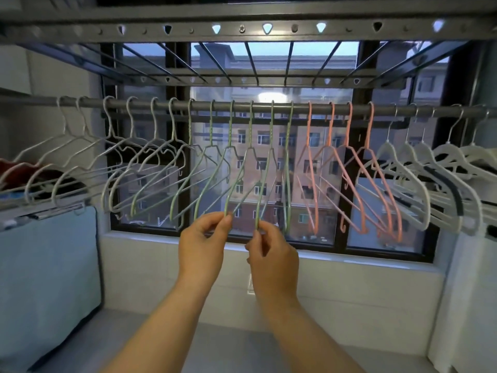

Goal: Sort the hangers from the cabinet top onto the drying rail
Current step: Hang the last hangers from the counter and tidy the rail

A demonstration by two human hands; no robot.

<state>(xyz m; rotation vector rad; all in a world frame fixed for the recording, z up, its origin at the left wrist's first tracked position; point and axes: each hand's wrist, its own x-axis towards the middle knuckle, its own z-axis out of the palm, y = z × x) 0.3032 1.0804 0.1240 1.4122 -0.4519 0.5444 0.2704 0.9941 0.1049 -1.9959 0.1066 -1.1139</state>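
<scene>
The left hand (203,238) pinches the low end of a green hanger (228,197) between thumb and fingertips. The right hand (273,254) pinches the low end of the next hanger (257,219), also green, just to the right. Both hands are closed tight on thin wire, near each other but not touching. Both hangers are hooked on the rail (301,108) above, near its middle.

They belong to the green group (231,125), which fills the middle of the rail. White wire hangers (130,122) hang to the left of it, pink hangers (348,122) to the right, and white plastic hangers (390,154) at the far right. Every hanger in view is on the rail and sits with its own kind, so the sorting looks almost done. The step in hand seems to be evening out the green ones: setting their spacing or turning them to face the same way.

The next move probably calls for a small sideways nudge at the low ends. The hooks need to slide along the rail without lifting off, and the neighbours' wires must not catch.

Behind the rail is a window (269,238) looking onto a building. A rack (242,29) with cut-out holes runs overhead. The grey cabinet top (228,345) lies near, under the arms, and a blue cover (48,265) is on the left. No brand, label or writing can be read anywhere.
</scene>
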